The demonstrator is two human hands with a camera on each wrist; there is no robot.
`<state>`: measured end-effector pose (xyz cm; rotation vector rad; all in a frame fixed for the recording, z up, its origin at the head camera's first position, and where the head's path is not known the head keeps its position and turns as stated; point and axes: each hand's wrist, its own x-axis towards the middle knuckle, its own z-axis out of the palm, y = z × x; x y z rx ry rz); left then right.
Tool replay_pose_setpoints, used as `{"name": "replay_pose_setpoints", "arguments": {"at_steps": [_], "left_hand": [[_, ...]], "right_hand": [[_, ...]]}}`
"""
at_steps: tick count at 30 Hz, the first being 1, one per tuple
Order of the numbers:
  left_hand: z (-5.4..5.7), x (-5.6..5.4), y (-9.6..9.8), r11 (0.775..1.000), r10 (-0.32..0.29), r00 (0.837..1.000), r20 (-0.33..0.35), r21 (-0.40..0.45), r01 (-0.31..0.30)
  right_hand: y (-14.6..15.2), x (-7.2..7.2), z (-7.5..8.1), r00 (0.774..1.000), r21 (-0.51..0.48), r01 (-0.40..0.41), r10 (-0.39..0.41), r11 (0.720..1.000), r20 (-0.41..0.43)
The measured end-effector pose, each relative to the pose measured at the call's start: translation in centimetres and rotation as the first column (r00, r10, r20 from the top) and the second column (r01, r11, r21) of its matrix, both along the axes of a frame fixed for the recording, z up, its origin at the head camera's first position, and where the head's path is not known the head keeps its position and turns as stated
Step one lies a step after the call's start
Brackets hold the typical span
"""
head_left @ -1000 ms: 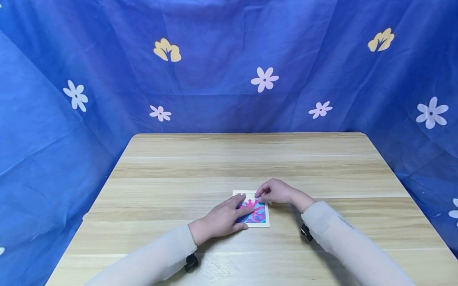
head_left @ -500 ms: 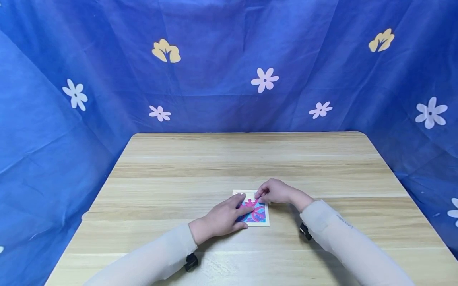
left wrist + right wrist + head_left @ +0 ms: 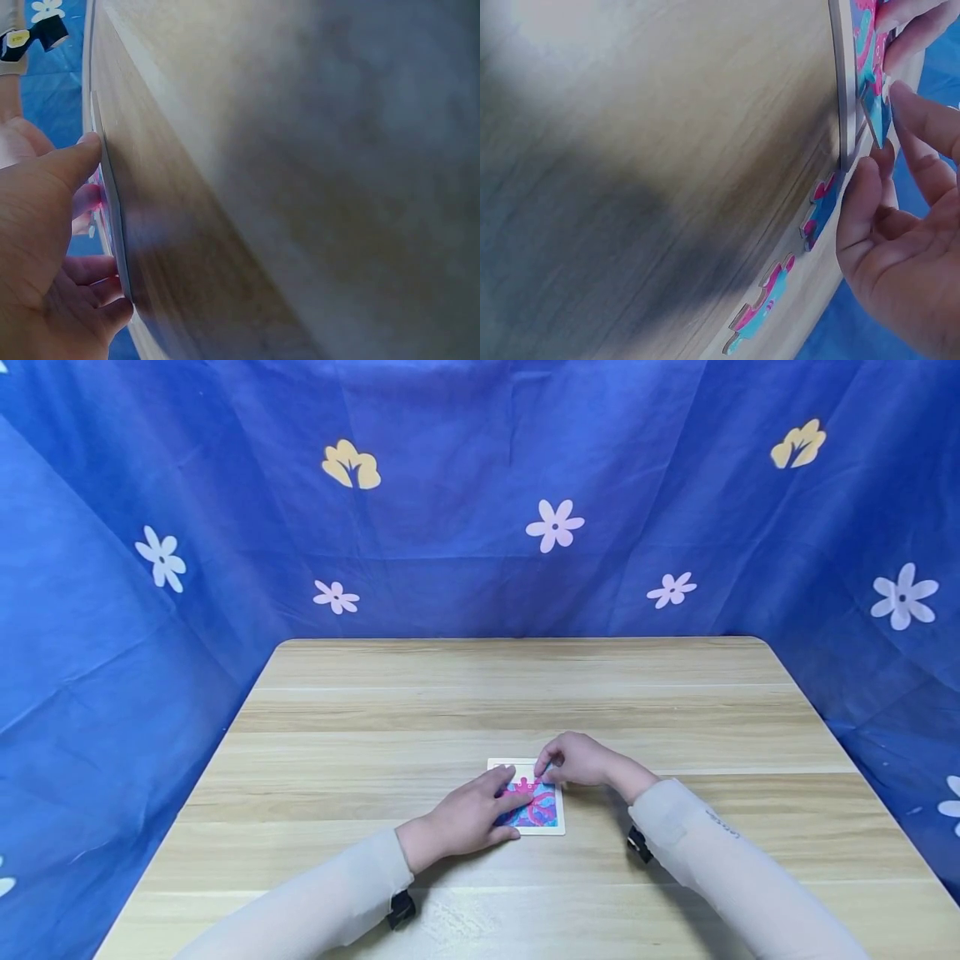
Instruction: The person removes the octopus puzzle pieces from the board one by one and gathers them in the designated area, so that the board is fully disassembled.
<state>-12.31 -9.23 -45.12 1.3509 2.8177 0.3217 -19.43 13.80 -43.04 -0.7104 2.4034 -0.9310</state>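
Observation:
A square jigsaw puzzle [image 3: 542, 814] with a pink and blue picture lies in a pale frame tray on the table. Spread across its left side, my left hand [image 3: 467, 817] rests on the picture and the tray edge; the left wrist view shows the thumb and fingertips along that edge [image 3: 112, 202]. At the tray's upper right corner, my right hand [image 3: 585, 762] pinches a blue puzzle piece [image 3: 876, 116]. The piece stands tilted beside the placed ones in the right wrist view. Pale bare tray shows along the top, between the hands.
Two loose pink and blue puzzle pieces, one nearer the tray [image 3: 822, 214] and one farther off [image 3: 763, 306], lie on the wooden table [image 3: 375, 710] in the right wrist view. A blue flowered cloth [image 3: 450, 527] hangs behind the table.
The right hand's fingers have shifted slightly upward, and a bit of blue shows between them. My left hand stays in place on the puzzle.

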Motion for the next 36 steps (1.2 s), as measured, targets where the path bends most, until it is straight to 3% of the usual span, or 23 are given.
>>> {"name": "replay_pose_setpoints", "arguments": {"at_steps": [10, 22, 36], "left_hand": [[-0.1, 0.0, 0.0, 1.000, -0.007, 1.000, -0.009, 0.007, 0.007], [-0.2, 0.1, 0.0, 1.000, -0.006, 1.000, -0.003, 0.012, 0.006], [-0.4, 0.1, 0.2, 1.000, 0.004, 1.000, 0.006, -0.004, -0.004]], "right_hand": [[0.1, -0.1, -0.2, 0.996, -0.052, 0.083, -0.082, 0.995, 0.029], [0.6, -0.2, -0.5, 0.997, -0.092, 0.079, -0.076, 0.993, 0.031], [2.8, -0.9, -0.4, 0.974, -0.189, 0.199, -0.171, 0.962, 0.151]]}}
